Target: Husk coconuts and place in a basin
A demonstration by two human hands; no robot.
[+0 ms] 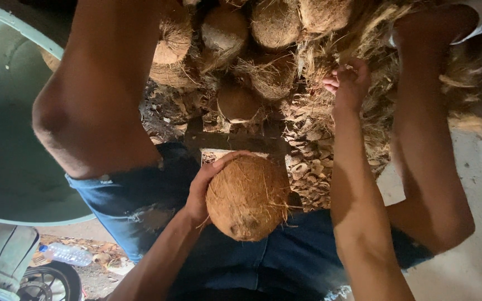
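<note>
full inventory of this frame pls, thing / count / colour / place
husked coconut: 1, brown, centre, cupped in left hand
coconut pile: count unclear, brown, top centre
loose husk fibre: heap, tan, right of centre, on the ground
large tub: 1, pale green, left edge
plastic bottle: 1, clear, lower left, lying down
wheel: 1, black, bottom left corner
denim shorts: blue, frayed
left hand: on the coconut's side
right hand: raised, pinching husk fibres
</note>
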